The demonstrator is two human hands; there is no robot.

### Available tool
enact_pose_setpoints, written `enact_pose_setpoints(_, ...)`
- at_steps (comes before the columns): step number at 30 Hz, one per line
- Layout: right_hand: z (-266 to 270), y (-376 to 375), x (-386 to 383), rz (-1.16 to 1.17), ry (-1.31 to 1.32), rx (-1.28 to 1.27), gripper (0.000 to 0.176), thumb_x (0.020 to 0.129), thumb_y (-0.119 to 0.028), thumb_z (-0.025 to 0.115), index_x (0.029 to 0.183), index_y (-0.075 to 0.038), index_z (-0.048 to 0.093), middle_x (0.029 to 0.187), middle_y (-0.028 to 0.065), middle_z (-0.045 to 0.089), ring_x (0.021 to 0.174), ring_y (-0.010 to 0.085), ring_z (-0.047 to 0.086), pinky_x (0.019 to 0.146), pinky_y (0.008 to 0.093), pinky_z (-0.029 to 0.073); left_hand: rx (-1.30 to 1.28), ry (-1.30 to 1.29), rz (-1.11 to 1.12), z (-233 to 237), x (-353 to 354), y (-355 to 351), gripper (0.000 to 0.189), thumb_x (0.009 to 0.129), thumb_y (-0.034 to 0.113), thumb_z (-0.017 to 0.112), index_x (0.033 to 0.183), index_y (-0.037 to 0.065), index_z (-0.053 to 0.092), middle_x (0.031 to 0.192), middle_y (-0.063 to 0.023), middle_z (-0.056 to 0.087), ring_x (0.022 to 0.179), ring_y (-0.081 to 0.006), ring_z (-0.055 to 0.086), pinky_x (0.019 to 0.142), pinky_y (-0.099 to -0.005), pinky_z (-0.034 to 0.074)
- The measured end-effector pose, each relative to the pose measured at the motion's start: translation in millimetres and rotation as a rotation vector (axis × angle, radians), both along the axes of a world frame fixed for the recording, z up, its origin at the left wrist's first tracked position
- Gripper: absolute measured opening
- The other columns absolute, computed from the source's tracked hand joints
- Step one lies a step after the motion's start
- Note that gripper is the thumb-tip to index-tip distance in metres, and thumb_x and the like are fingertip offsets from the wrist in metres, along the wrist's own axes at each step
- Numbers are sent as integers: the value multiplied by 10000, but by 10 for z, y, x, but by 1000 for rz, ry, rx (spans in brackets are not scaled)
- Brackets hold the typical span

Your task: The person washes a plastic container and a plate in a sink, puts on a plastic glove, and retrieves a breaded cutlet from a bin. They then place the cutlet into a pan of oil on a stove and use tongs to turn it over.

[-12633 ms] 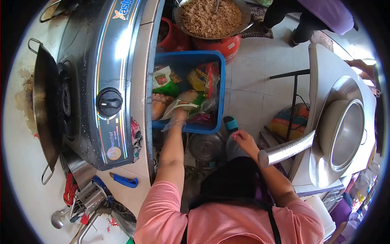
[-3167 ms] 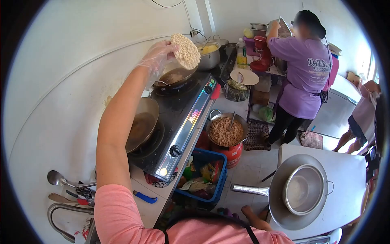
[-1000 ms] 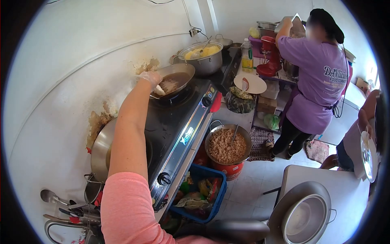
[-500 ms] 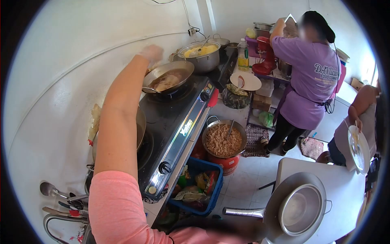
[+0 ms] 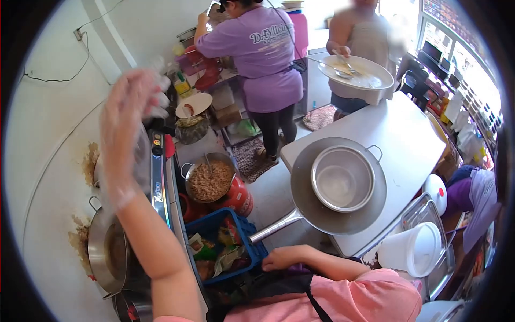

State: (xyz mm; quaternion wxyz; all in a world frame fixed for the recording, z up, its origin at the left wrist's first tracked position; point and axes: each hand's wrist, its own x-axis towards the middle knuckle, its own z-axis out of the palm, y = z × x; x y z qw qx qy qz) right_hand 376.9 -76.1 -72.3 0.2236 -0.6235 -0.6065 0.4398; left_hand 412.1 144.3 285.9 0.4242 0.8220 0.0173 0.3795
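My left hand [image 5: 131, 102], in a clear plastic glove, is raised over the stove [image 5: 159, 180] at the left. Motion smears its fingers, so their grip is unclear. Below its wrist sits a metal pan [image 5: 99, 252] with some liquid in it. My right hand [image 5: 279, 258] is low at the centre, its fingers curled closed and nothing visible in them. It is beside the right edge of a blue crate [image 5: 257, 250] of packets. A pan of crumbly brown food [image 5: 206, 182] stands beyond the crate.
On a white table [image 5: 410, 129] lies a long-handled wok [image 5: 300, 188] with a metal bowl [image 5: 343, 180] in it. A person in purple [image 5: 268, 59] works at the back shelf. Another person holds an oval plate [image 5: 370, 75]. A white bucket [image 5: 413, 249] stands at the right.
The view has swung to the right. My left hand, earlier blurred beside the pan of frying food, now shows nearer the camera. My right hand has come into sight.
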Motion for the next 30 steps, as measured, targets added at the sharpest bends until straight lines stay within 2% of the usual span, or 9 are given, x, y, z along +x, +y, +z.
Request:
enact_pose_setpoints(3, 1532, -381, 299, -298, 202, 422, 318, 901, -326, 502, 1049, -71, 621, 1014, 137, 642, 930, 331, 606, 841, 409, 465, -221, -3, -73, -278, -349, -439, 245, 909, 232, 571, 1006, 12, 617, 879, -43, 623, 766, -95, 582, 716, -226, 462)
enact_pose_setpoints(7, 1983, -761, 1284, -1577, 379, 1622, 396, 913, -233, 532, 1260, -70, 431, 1226, 105, 474, 1025, 238, 524, 849, 380, 460, -293, -9, -120, -651, -700, -563, 271, 914, 262, 557, 984, 5, 604, 804, -50, 627, 712, -106, 589, 666, -234, 471)
enact_pose_setpoints(8, 1879, -971, 1691, -1755, 382, 1642, 614, 909, -308, 555, 1383, -105, 222, 1336, 134, 357, 1028, 270, 516, 829, 428, 480, -313, 4, -114, -712, -794, -577, 268, 910, 260, 563, 972, 3, 603, 791, -50, 627, 705, -109, 591, 663, -236, 471)
enact_pose_setpoints(10, 1921, -1221, 2179, -2069, 669, 1499, 734, 887, -356, 577, 1412, -113, 124, 1356, 180, 330, 1054, 330, 503, 790, 508, 499, -384, 47, -138, -814, -993, -603, 239, 906, 226, 569, 960, -3, 605, 812, -56, 628, 718, -110, 596, 681, -236, 471)
enact_pose_setpoints(16, 1799, -1453, 2822, -1687, 713, 1610, 672, 916, -358, 499, 1419, -106, 131, 1349, 227, 328, 1116, 445, 488, 792, 615, 521, -616, 143, -245, -1036, -1534, -783, 156, 890, 98, 577, 987, -20, 606, 905, -98, 633, 798, -136, 612, 759, -256, 484)
enact_pose_setpoints(21, 1458, -1626, 3204, -1517, 469, 1641, 534, 902, -316, 450, 1313, 17, 378, 1292, 264, 438, 1150, 455, 482, 850, 617, 497, -748, 238, -245, -1046, -1983, -855, 174, 900, 120, 576, 1011, -10, 610, 918, -81, 638, 846, -135, 604, 761, -261, 475)
enact_pose_setpoints(22, 1373, -1742, 3333, -1390, 732, 1664, 532, 860, -224, 464, 1312, 33, 350, 1237, 267, 492, 1061, 465, 547, 824, 579, 534, -738, 272, -245, -1069, -2063, -820, 183, 903, 132, 578, 1015, -8, 610, 919, -78, 638, 849, -129, 600, 757, -256, 471)
enact_pose_setpoints(26, 1561, -1625, 2977, -1522, 418, 1583, 521, 891, -251, 458, 1285, 87, 408, 1233, 286, 488, 1036, 451, 566, 802, 521, 568, -748, 354, -257, -1170, -2387, -763, 227, 913, 181, 581, 1047, 0, 596, 928, -68, 640, 852, -106, 585, 750, -244, 462)
enact_pose_setpoints(30, 1604, -1654, 2664, -1513, 494, 1561, 492, 909, -247, 430, 1273, 84, 408, 1225, 261, 483, 1055, 442, 547, 838, 511, 562, -713, 351, -254, -1312, -2702, -757, 248, 928, 202, 559, 1073, 1, 576, 937, -66, 639, 853, -105, 582, 752, -249, 461)
